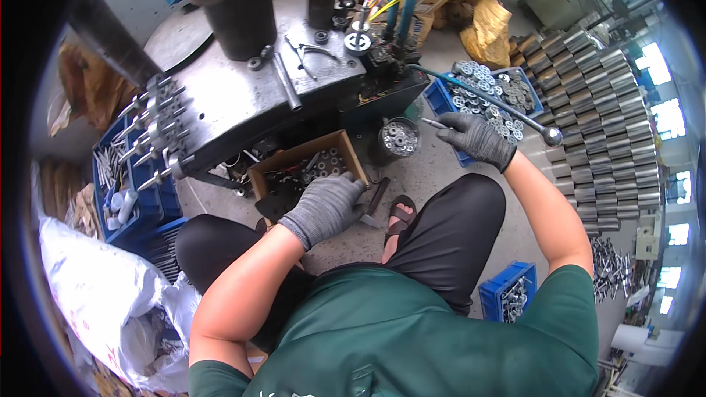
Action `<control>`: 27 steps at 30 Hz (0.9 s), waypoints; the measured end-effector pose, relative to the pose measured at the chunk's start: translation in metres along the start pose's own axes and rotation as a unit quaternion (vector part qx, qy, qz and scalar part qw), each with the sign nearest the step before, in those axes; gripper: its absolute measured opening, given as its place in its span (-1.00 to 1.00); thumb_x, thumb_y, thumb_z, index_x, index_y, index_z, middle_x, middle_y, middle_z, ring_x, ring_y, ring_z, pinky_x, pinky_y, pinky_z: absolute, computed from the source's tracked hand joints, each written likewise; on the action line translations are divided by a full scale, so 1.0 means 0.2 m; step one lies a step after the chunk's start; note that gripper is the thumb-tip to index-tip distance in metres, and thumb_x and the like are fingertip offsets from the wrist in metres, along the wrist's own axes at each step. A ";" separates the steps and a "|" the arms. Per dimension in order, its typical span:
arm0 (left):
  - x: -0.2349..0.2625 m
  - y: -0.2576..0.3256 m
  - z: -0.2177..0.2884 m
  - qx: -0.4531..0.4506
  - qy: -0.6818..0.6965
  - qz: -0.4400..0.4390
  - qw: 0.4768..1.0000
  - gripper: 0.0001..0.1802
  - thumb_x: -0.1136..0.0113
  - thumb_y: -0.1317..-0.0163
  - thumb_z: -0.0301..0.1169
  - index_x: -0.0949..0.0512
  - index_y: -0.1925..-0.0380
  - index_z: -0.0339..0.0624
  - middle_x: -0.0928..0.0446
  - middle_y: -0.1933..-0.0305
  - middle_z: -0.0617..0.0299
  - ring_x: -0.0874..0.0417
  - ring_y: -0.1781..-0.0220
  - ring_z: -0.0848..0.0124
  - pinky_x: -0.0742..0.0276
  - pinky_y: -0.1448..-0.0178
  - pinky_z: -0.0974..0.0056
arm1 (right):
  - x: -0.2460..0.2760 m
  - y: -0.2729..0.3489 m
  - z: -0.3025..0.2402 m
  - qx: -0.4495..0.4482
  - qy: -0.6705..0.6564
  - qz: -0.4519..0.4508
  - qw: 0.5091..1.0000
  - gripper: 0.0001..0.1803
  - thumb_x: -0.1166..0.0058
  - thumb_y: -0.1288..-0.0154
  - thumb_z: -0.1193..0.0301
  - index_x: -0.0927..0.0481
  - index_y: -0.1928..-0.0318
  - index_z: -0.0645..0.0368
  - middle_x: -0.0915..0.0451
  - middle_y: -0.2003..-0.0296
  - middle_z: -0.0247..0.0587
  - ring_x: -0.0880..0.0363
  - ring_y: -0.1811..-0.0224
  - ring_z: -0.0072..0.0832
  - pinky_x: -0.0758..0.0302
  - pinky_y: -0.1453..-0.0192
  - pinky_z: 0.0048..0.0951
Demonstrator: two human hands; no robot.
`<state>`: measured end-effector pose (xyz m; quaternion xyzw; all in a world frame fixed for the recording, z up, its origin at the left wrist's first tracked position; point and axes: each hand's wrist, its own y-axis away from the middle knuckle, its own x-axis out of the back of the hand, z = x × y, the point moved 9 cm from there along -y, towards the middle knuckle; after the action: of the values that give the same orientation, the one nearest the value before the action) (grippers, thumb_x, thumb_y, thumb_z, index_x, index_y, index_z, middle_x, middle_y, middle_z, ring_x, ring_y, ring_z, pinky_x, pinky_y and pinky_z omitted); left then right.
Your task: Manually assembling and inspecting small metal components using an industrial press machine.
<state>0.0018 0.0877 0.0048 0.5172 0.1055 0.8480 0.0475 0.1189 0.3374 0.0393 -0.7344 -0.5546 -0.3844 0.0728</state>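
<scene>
- From my remote seat I see the right hand [478, 140] pinched closed on one end of a slim metal pin [432, 123]; the free end points left, near the round bucket [381, 144].
- I judge the pin light, stiff and hard to break — but smooth enough to slip in a knitted glove, so I'd take hold nearer its middle.
- The left hand [323, 209] lies over the near side of the cardboard box [355, 156], fingers curled; I can't tell whether they hold anything.
- A ball-ended lever [553, 136] passes just beyond the right hand.
</scene>
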 end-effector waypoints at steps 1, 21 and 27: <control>-0.01 0.00 0.02 -0.010 -0.004 -0.016 1.000 -0.55 -0.22 -0.33 -0.08 -0.60 -0.04 -0.16 -0.60 0.02 -0.07 -0.67 -0.04 -0.02 -0.60 -0.10 -0.07 | 0.07 0.00 0.19 -0.006 0.128 0.021 0.992 -0.56 -0.18 -0.37 0.28 -0.60 -0.18 0.20 -0.71 0.16 -0.05 -0.69 0.16 -0.34 -0.59 -0.02 -0.33; -0.32 -0.14 -0.08 -0.007 -0.004 -0.139 0.990 -0.53 -0.27 -0.29 -0.10 -0.61 -0.10 -0.13 -0.59 0.03 -0.04 -0.64 -0.06 0.02 -0.56 -0.15 -0.04 | 0.47 0.24 1.91 -0.338 0.279 0.082 0.895 -0.57 -0.09 -0.32 0.14 -0.74 -0.05 0.09 -0.65 -0.14 0.12 -0.59 -0.26 -0.01 -0.46 -0.37 -0.10; -0.38 -0.14 -0.13 -0.002 0.001 -0.143 0.990 -0.55 -0.28 -0.27 -0.12 -0.62 -0.06 -0.14 -0.59 0.06 -0.03 -0.65 -0.03 0.01 -0.57 -0.12 -0.04 | 0.58 0.12 2.26 -0.360 0.231 0.050 0.902 -0.54 -0.06 -0.33 0.09 -0.74 -0.07 0.09 -0.65 -0.15 0.11 -0.60 -0.26 -0.02 -0.46 -0.37 -0.10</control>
<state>0.0132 0.0977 -0.0800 0.4958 0.1769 0.8333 0.1687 0.3695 0.6568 -0.1922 -0.6278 -0.3082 -0.7129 -0.0515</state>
